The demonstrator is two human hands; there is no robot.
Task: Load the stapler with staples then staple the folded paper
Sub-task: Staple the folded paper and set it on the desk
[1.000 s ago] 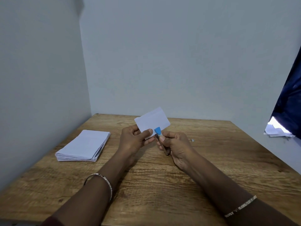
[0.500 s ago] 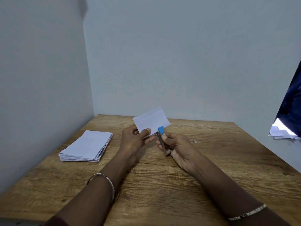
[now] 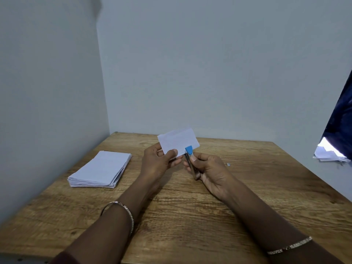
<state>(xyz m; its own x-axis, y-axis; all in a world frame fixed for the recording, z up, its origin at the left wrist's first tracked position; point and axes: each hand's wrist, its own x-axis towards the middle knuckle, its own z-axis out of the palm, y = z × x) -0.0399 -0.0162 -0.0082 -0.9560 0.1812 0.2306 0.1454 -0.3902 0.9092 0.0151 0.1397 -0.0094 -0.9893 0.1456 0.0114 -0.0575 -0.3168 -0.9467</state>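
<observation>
A brown wood-grain table sits in a corner of pale grey walls. I see my left hand pinching a small folded white paper by its lower edge, held above the table. My right hand is closed around a slim metal stapler with a blue tip, the tip touching the paper's lower right corner. A stack of white sheets lies at left.

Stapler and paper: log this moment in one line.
left hand: holds folded paper | right hand: holds stapler at paper's edge | stack: on table
</observation>
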